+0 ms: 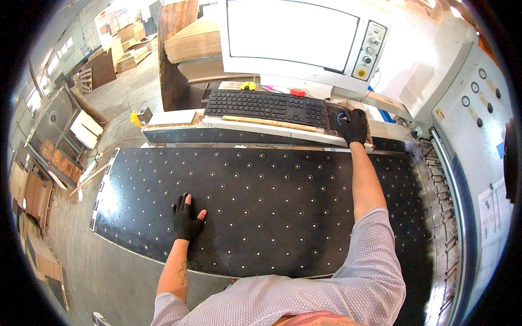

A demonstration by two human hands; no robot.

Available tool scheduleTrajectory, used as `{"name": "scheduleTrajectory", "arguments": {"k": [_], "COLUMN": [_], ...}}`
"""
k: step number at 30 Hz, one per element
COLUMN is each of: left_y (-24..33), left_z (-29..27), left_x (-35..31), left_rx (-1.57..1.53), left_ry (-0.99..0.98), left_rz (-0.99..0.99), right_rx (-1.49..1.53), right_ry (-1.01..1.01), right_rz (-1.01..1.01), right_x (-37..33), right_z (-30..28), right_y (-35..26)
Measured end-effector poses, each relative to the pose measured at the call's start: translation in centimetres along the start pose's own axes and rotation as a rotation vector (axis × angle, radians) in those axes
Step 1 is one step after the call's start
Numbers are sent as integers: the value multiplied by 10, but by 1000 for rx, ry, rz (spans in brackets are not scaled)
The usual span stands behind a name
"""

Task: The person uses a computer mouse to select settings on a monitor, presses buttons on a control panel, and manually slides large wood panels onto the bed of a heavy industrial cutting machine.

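Black-gloved left hand (pixel 187 221) idle, black-gloved right hand (pixel 355 127) on what looks like a dark, blue-edged computer mouse (pixel 342 116).
Nearest: left hand palm down, fingers loosely spread, holding nothing, on the flat black studded tabletop (pixel 266 187). Farther: right hand curled part-closed over the mouse, just right of the long black plastic keyboard (pixel 266 106). Behind: white-framed rectangular monitor (pixel 291 35), display washed out, can't read. Step in hand seems to be console input; next move probably calls for small mouse shifts or a click, left hand not needed.
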State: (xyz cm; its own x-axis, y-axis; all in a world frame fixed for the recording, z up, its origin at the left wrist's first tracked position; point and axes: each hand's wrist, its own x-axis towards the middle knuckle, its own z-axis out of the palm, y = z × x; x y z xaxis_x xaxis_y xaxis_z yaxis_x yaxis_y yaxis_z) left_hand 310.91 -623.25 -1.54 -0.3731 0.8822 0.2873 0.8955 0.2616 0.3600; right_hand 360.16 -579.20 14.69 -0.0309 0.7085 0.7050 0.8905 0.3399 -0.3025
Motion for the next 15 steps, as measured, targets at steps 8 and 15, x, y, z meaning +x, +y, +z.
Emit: {"name": "scheduleTrajectory", "arguments": {"k": [8, 15], "left_y": [2, 2], "left_z": [-1, -2], "left_x": [1, 2], "left_rx": [-38, 5], "left_ry": [-22, -7], "left_rz": [-18, 2], "right_rx": [75, 63], "right_ry": [66, 2], "right_rz": [19, 23], "right_x": [-2, 0], "right_z": [7, -1], "right_y": [5, 1]}}
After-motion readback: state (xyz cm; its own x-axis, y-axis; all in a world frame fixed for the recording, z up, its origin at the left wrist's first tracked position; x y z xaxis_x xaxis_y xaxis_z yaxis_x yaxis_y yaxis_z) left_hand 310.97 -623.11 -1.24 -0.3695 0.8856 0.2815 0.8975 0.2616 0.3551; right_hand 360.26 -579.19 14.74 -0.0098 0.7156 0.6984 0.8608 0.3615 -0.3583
